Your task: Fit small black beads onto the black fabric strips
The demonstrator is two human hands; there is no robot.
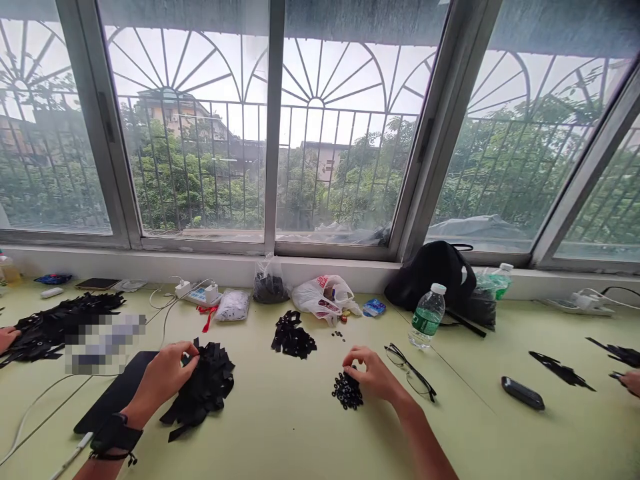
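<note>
At the left, a loose heap of black fabric strips lies on the table. My left hand is at its near-left edge, thumb and forefinger pinched on a black strip. A dark watch is on that wrist. My right hand reaches down to a small pile of black rings, some with pale centres. Its thumb and fingers are drawn together at the pile's top edge, and whatever lies between the fingertips is hidden. A smaller heap of black pieces sits farther back, between the hands.
Eyeglasses and a water bottle stand right of my right hand. Along the window are plastic bags, a power strip and a black bag. Other people's hands show at both edges. A black case lies right.
</note>
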